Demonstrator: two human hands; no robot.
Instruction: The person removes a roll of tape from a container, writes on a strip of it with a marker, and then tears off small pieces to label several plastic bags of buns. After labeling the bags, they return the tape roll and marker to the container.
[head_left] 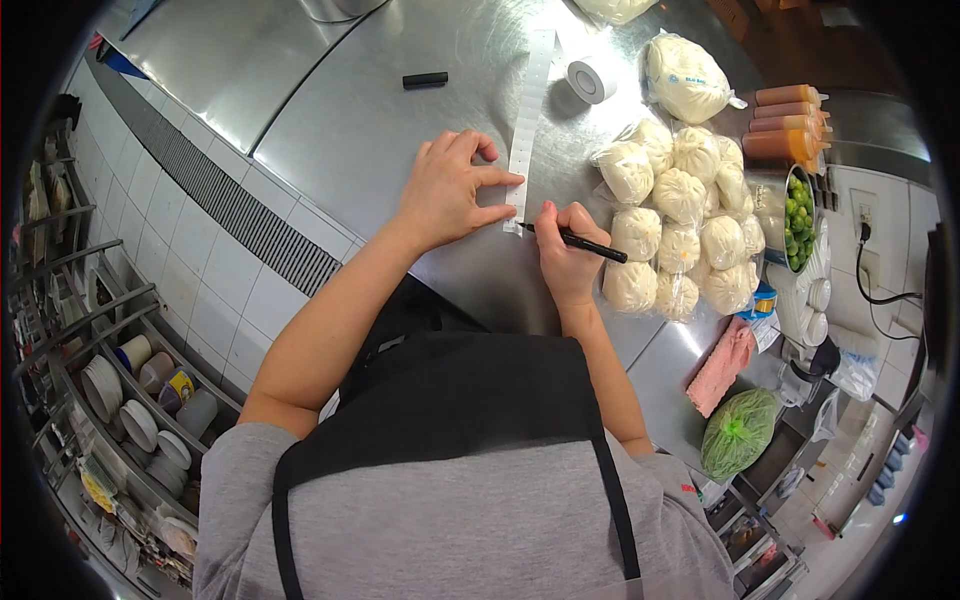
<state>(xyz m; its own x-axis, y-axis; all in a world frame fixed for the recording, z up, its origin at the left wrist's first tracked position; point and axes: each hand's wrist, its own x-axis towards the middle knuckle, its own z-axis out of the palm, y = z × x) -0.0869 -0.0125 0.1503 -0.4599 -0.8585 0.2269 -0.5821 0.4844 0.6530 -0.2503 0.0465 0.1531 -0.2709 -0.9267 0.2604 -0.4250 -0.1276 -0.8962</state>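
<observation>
A wide steel counter [380, 110] fills the upper part of the head view, with a tiled floor and a drain grate to its left. On the counter's right side lies a cluster of clear bags of white buns [680, 225], with one more bag of buns [685, 78] beyond it. Further right are orange squeeze bottles [790, 125], a tub of small green fruit [798, 218], a pink cloth [722, 366] and a green netted bundle [738, 432].

A long white label strip [528, 120] runs from the far part of the counter towards the person, its near end lying between the two hands. The left hand [450, 190] lies flat with fingers spread, its fingertips pressing on the strip's left edge near that end; its grip is open, holding nothing. The right hand [567, 255] is just right of the strip's near end, its grip closed around a black marker [575, 241] whose tip touches the bottom of the strip.

Beyond the strip stands a roll of white tape [590, 80], and a black marker cap [425, 79] lies apart to its left.
</observation>
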